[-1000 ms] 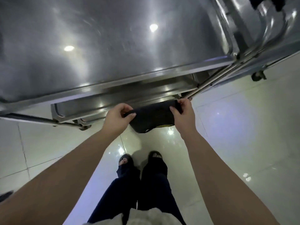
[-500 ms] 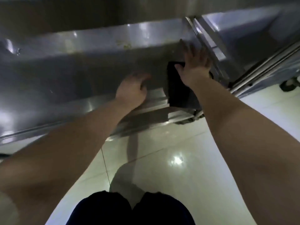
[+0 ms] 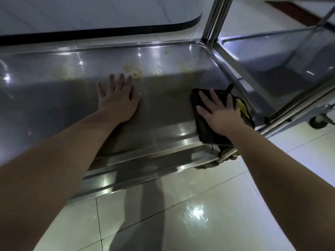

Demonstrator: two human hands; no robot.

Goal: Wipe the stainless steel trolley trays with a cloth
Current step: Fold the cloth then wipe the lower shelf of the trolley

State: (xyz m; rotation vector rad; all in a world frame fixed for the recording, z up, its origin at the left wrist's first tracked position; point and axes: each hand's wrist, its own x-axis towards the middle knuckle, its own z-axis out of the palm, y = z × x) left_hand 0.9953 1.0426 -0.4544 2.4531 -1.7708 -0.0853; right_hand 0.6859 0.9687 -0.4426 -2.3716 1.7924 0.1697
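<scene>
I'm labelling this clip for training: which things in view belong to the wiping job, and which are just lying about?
In the job:
- dark cloth, pressed flat under the right hand
- trolley tray
- yellowish smears on it
- left hand, flat on the tray

Just about:
- neighbouring tray, not touched now
- caster wheel
- tiled floor

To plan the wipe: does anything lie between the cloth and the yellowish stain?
Only bare tray, though the left hand lies flat right beside the stain; the right hand presses the cloth.
</scene>
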